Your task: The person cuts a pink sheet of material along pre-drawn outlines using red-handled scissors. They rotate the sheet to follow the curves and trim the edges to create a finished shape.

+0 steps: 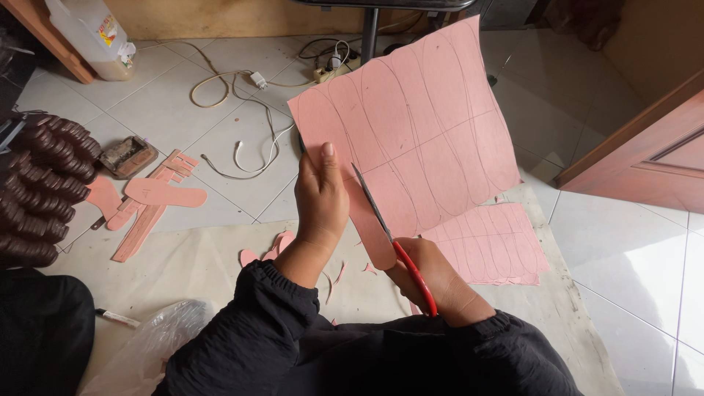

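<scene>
My left hand [321, 199] grips the near left corner of a large pink sheet [425, 125] marked with pencilled sole outlines and holds it up over the floor. My right hand [433, 275] is closed on red-handled scissors [392, 238]. Their blades point up and away into the sheet's lower edge, along one drawn outline. A second pink sheet [491, 246] with the same outlines lies flat just right of my right hand. Black sleeves cover both forearms.
Cut pink sole shapes and strips [154, 198] lie on the tiles at left, with small pink scraps [275, 246] near my left wrist. A beige mat [198, 264], cables [242, 110], a plastic bag [147, 345], a wooden door [645, 154] at right.
</scene>
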